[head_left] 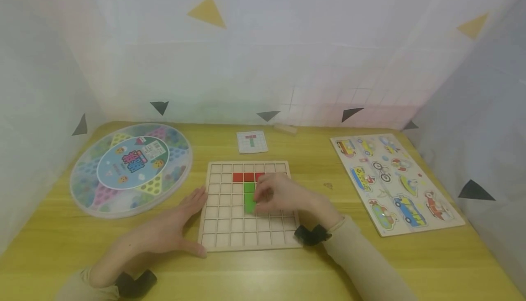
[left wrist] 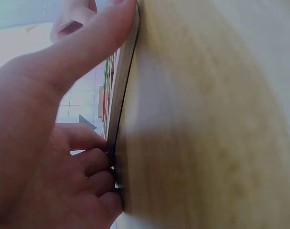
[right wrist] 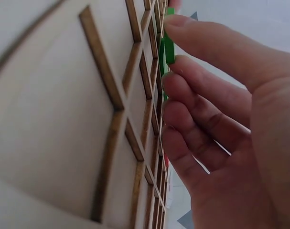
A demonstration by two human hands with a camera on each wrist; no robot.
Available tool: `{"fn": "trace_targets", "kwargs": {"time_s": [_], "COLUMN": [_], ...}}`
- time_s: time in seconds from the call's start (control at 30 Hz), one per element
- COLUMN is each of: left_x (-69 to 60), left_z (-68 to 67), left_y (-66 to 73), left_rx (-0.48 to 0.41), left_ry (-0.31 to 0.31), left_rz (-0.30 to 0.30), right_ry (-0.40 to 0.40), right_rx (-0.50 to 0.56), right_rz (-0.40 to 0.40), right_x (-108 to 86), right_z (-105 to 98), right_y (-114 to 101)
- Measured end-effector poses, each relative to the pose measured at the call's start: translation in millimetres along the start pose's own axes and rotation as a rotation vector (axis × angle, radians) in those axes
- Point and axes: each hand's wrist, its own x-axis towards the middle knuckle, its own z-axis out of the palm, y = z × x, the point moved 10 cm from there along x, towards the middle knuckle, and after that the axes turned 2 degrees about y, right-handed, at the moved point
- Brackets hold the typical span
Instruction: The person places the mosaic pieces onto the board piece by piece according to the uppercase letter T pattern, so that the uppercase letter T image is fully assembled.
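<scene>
A square wooden grid board [head_left: 223, 225] lies on the table. Three red tiles [head_left: 243, 177] sit side by side in its second row, the right one partly behind my fingers. Below the middle one is green [head_left: 249, 187] in the column. My right hand [head_left: 283, 193] pinches a green tile [right wrist: 170, 36] between thumb and index finger, on edge just off the grid in the right wrist view. My left hand [head_left: 172, 225] rests against the board's left side, fingers along the edge and thumb [left wrist: 102, 24] by the front corner.
Behind the board lies a pattern card [head_left: 252, 142] showing a red and green T, with a small wooden block [head_left: 285, 129] nearby. A round game box [head_left: 88, 196] stands left. A vehicle puzzle board [head_left: 394, 191] lies right. Patterned sheets [head_left: 263, 63] enclose the table.
</scene>
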Motion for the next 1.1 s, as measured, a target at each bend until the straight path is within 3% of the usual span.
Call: {"fn": "trace_targets", "kwargs": {"time_s": [0.23,1.1], "left_x": [0.3,0.1], "left_z": [0.3,-0.2], "left_y": [-0.7,0.8], "left_rx": [0.009,-0.005], "left_ry": [0.001,0.003], "left_rz": [0.003,0.009], "right_ry": [-0.037,-0.011], "right_rx": [0.005,-0.017], "right_rz": [0.045,0.010], "right_x": [-1.9,0.4], "right_z": [4.2,4.7], "right_y": [0.4,-1.9]}}
